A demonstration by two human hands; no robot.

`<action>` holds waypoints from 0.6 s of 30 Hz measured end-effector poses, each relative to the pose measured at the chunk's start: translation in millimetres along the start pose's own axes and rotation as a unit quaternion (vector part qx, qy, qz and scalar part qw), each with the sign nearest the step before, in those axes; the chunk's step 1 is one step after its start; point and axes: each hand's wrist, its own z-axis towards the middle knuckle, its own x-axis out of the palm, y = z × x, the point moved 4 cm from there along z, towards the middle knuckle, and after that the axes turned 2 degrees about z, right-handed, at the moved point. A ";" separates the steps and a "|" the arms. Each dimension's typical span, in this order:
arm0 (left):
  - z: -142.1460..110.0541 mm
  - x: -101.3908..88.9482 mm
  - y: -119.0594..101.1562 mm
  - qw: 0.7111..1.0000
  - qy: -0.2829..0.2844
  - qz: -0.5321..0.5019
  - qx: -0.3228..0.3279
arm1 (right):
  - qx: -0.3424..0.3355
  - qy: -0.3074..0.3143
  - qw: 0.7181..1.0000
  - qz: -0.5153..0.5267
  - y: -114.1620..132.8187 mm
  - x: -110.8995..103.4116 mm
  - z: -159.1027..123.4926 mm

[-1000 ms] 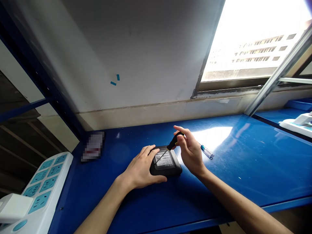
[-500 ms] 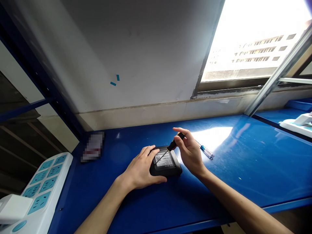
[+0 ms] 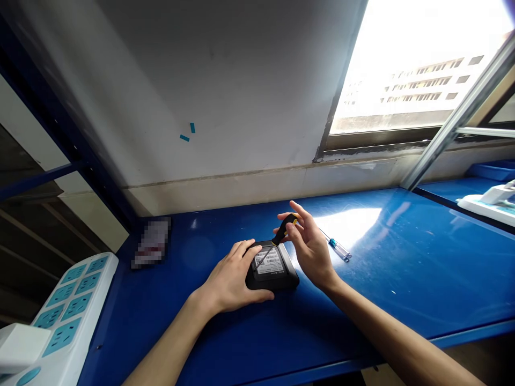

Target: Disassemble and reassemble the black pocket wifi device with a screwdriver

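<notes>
A flat black plastic device [image 3: 288, 279] with a white printed label [image 3: 272, 262] on its upper face lies on the blue table. My left hand [image 3: 231, 276] grips its left side, thumb along the near edge and fingers over the far left corner. In my right hand [image 3: 308, 244] is a screwdriver [image 3: 284, 229] with a black and yellow handle, held between thumb and fingers, some of them raised. Its shaft slants down to the left across the label, the tip near the device's left edge by my left hand. Exact tip contact is too small to tell.
Screwdrivers with clear and blue handles [image 3: 340, 249] lie right of my right hand. A white power strip [image 3: 76, 300] with a plugged-in white adapter [image 3: 24, 346] is at the left. A blurred packet [image 3: 153, 244] lies near the wall [image 3: 225, 182]. A metal post [image 3: 438, 128] stands at the right.
My right hand's fingers have loosened and spread around the screwdriver handle, which has shifted slightly left. My left hand and the device stay in place; the whole view has shifted a little.
</notes>
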 end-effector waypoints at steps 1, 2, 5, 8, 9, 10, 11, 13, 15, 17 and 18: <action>-0.1 0.1 0.1 1.000 0.000 0.000 -0.001 | 0.001 -0.006 1.000 -0.001 -0.5 -0.4 0.1; -0.3 0.2 0.2 1.000 0.001 0.000 -0.001 | 0.000 -0.012 1.000 -0.006 -0.7 -0.8 0.1; -1.3 0.1 0.3 1.000 0.001 -0.003 0.000 | -0.012 -0.015 0.999 -0.033 2.1 -1.4 0.0; -1.7 0.0 0.2 1.000 -0.001 -0.005 0.001 | -0.019 -0.008 0.998 -0.055 7.6 -1.1 -0.6; -1.5 -0.1 0.0 1.000 -0.002 -0.007 0.002 | -0.018 -0.006 0.998 -0.056 9.0 -1.0 -0.8; -1.2 0.0 -0.3 1.000 -0.002 -0.009 0.003 | -0.017 -0.004 0.998 -0.052 9.8 -1.1 -1.0; -0.8 -0.1 -0.7 1.000 -0.002 -0.010 0.004 | -0.015 -0.002 0.999 -0.045 9.9 -1.2 -1.2; -0.2 -0.3 -1.5 1.000 -0.003 -0.011 0.004 | -0.011 0.003 1.000 -0.023 8.5 -1.3 -1.5; -0.1 -0.5 -2.0 1.000 -0.003 -0.010 0.004 | -0.008 0.008 1.000 -0.006 5.7 -1.4 -1.5; -0.8 -0.7 -1.8 1.000 -0.003 -0.011 0.002 | -0.007 0.009 1.000 -0.005 3.7 -1.3 -0.9; -1.2 -0.6 -1.5 1.000 -0.002 -0.011 0.002 | -0.006 0.008 1.000 -0.009 3.1 -1.2 -0.5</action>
